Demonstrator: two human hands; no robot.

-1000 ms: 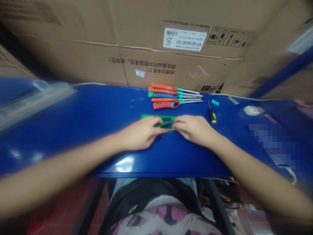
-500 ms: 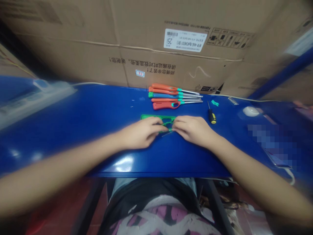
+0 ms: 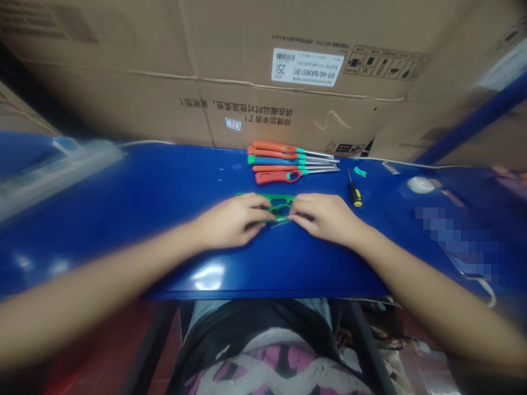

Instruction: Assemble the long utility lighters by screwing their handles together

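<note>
Glossy blue surface [image 3: 164,219], green plastic frame [image 3: 280,202], orange, red and blue lighters with teal collars [image 3: 284,162], black-and-yellow screwdriver [image 3: 354,193], brown cardboard box [image 3: 164,82] with white label [image 3: 307,67], pink-patterned lap cloth [image 3: 267,367]

Dim, flat indoor light falls from overhead onto the blue table [image 3: 164,181]. A soft white glare patch sits at the table's near edge, with two fainter sheens towards its near left corner. Shadows are weak: only a thin dark rim under the left hand [image 3: 230,222] and right hand [image 3: 325,216] at the table's middle, where they pinch the green lighter casing [image 3: 280,202], the sharpest zone. The table's left end smears into blur. Below its near edge, wide-angle distortion stretches the forearms. A pixelated block covers part of its right end.
</note>
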